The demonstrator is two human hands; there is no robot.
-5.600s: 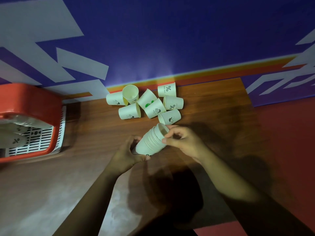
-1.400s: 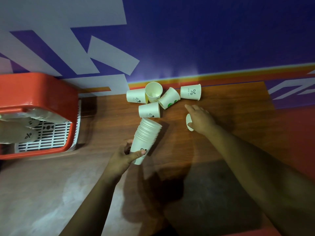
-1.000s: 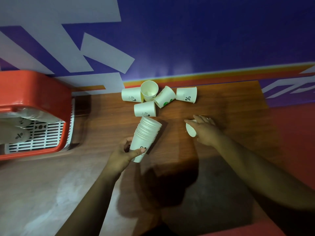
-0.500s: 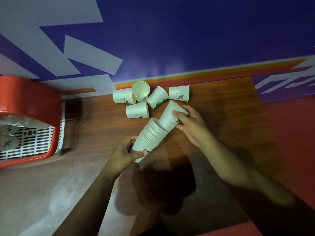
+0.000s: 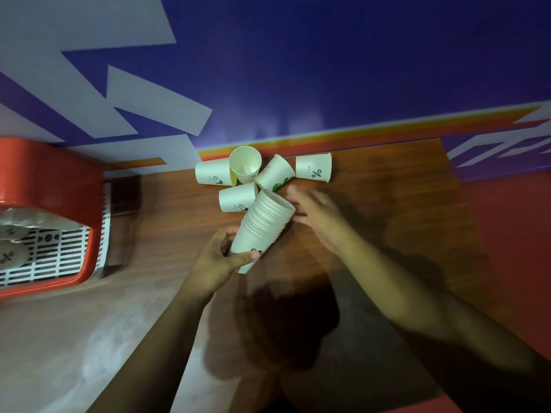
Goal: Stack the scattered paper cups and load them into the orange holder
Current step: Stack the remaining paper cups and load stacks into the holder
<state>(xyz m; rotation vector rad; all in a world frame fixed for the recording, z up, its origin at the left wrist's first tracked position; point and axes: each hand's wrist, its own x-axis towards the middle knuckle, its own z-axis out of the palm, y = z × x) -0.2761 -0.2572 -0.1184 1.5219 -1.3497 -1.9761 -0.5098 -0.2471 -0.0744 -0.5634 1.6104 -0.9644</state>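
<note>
At L edge, orange holder (image 5: 50, 186) w/ cups inside (image 5: 9, 254).

Loose cups (image 5: 313, 172): five in a cluster at the back of the bench (image 5: 387, 210), against the wall.
Stack of cups (image 5: 262, 226): tilted, just in front of the cluster, between the left hand (image 5: 219, 260) and the right hand (image 5: 316, 213).
Holder (image 5: 50, 186): far left, well apart from the cluster, with cups inside.

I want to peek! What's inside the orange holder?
Inside the orange holder, paper cups lie on a white slotted floor. Its orange top covers the rest, so the count stays hidden.
</note>
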